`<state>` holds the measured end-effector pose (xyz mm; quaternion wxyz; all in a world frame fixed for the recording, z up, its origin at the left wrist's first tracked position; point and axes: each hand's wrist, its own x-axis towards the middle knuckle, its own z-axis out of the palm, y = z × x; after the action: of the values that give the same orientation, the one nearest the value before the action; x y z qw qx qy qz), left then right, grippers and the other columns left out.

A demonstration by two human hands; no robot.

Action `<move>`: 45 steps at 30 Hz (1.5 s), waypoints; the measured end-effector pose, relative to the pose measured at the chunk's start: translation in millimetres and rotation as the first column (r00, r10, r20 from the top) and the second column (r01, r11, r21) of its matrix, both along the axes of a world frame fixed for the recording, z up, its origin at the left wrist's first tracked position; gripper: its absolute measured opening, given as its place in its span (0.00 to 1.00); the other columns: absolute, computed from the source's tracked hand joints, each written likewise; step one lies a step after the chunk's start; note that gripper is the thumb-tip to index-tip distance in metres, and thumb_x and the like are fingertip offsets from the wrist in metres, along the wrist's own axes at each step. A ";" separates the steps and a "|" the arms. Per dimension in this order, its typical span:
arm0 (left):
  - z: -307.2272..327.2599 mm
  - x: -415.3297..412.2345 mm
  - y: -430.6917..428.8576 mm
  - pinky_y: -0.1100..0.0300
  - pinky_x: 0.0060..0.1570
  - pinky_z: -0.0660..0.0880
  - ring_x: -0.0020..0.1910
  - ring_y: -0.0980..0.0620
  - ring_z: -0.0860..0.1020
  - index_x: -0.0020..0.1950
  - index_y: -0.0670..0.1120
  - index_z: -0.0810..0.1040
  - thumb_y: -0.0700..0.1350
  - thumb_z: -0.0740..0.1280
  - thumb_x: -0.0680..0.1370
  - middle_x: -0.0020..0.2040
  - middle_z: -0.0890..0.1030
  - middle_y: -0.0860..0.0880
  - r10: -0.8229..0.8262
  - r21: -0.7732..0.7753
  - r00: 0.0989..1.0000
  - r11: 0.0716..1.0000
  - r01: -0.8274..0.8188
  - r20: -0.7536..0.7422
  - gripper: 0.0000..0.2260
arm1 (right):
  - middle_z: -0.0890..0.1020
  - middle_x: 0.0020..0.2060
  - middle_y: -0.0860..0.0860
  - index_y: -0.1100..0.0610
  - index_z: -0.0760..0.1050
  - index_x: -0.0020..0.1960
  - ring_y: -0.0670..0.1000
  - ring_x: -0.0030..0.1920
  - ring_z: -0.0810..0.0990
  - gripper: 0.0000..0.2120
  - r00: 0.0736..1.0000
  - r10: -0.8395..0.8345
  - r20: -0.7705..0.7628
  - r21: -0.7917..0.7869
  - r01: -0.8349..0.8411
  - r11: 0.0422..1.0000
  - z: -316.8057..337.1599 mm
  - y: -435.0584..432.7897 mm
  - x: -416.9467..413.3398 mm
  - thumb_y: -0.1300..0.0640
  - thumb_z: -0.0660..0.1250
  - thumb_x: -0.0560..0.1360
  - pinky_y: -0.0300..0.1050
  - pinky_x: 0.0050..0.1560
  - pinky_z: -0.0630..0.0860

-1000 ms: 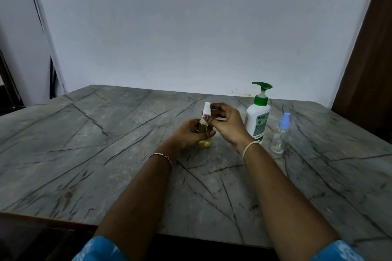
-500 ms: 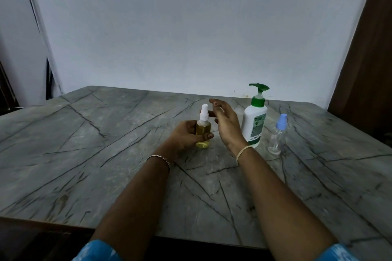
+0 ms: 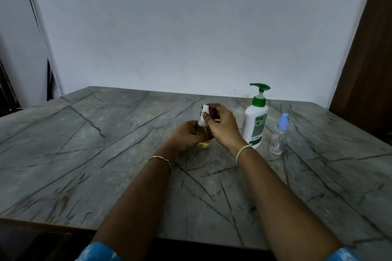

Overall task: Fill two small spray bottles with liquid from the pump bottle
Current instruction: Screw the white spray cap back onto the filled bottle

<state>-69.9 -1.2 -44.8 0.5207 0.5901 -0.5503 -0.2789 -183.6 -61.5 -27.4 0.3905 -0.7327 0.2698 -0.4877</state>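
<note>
one spray bottle (image 3: 202, 132) | left hand (image 3: 186, 136) wraps body | right hand (image 3: 223, 128) pinches white cap (image 3: 205, 110)

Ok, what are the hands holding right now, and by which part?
Both hold the small spray bottle of yellow liquid: the left hand grips its body, the right hand pinches its white spray top.

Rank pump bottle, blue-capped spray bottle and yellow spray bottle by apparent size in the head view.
1. pump bottle, clearly largest.
2. blue-capped spray bottle and yellow spray bottle: similar, unranked; the yellow one is partly hidden.
</note>
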 end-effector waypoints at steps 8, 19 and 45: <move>-2.0 3.3 -3.0 0.47 0.59 0.76 0.54 0.44 0.81 0.56 0.38 0.78 0.39 0.73 0.72 0.52 0.82 0.41 -0.002 0.006 0.999 1.000 0.002 0.036 0.14 | 0.81 0.54 0.47 0.56 0.75 0.65 0.46 0.55 0.78 0.14 0.994 0.057 -0.095 -0.020 -0.059 0.998 -1.8 -0.4 -1.7 0.56 0.64 0.80 0.34 0.55 0.75; -3.7 4.3 -6.2 0.62 0.51 0.77 0.49 0.55 0.80 0.52 0.50 0.77 0.38 0.72 0.72 0.49 0.81 0.51 -0.044 -0.006 0.998 0.999 0.045 0.047 0.12 | 0.79 0.51 0.47 0.51 0.73 0.55 0.45 0.51 0.77 0.17 0.993 -0.122 -0.008 -0.081 0.121 0.989 -11.9 0.2 3.0 0.48 0.74 0.71 0.31 0.45 0.72; -5.9 5.8 -5.0 0.57 0.53 0.79 0.49 0.49 0.82 0.53 0.43 0.79 0.38 0.74 0.70 0.51 0.83 0.43 -0.046 -0.020 0.999 0.999 0.046 0.010 0.13 | 0.82 0.55 0.52 0.57 0.77 0.63 0.49 0.58 0.79 0.14 0.999 0.000 -0.042 0.002 0.000 1.000 -4.2 0.1 -1.9 0.57 0.68 0.78 0.45 0.59 0.76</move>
<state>-64.1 -6.2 -50.7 0.5175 0.5733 -0.5690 -0.2824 -185.4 -61.4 -31.6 0.3852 -0.7425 0.2786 -0.4720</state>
